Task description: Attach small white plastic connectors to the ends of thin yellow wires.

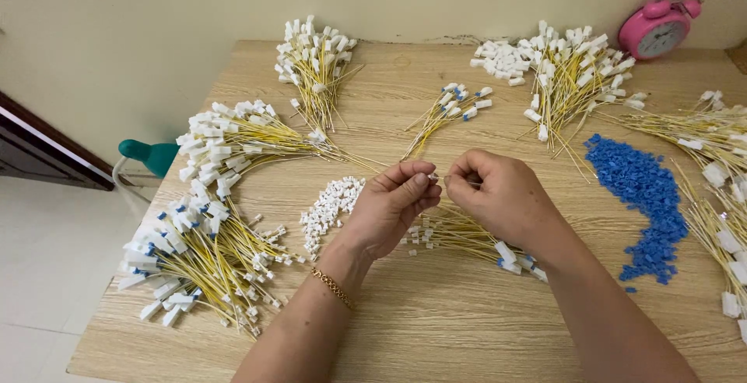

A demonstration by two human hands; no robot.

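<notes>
My left hand and my right hand meet above the middle of a wooden table, fingertips pinched together. Between them is a thin wire end with a tiny white part, too small to make out. Right below my hands lies a bundle of yellow wires with white connectors. A small heap of loose white plastic pieces sits just left of my left hand. On my left wrist is a gold bracelet.
Bundles of yellow wires with white connectors lie at the left, back left, back middle, back right and right edge. A strip of blue pieces lies at the right. A pink alarm clock stands far right.
</notes>
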